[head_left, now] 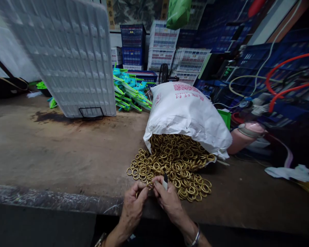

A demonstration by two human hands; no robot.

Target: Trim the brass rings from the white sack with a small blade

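A heap of brass rings (170, 164) spills from a white sack (187, 116) lying on its side on the worn workbench (54, 151). My left hand (134, 202) and my right hand (167, 199) meet at the bench's front edge, just before the heap. Both are closed in a pinch on a brass ring (149, 186) held between them. A small dark and white tool (165, 181) sticks up from my right hand's fingers.
A white moulded tray (64, 55) leans upright at the back left. Green and blue plastic parts (130, 92) lie behind the sack. Stacked blue and white crates (162, 44) fill the back. Red hoses (285, 79), a pink bottle (247, 137) and a crumpled cloth (288, 171) are at the right.
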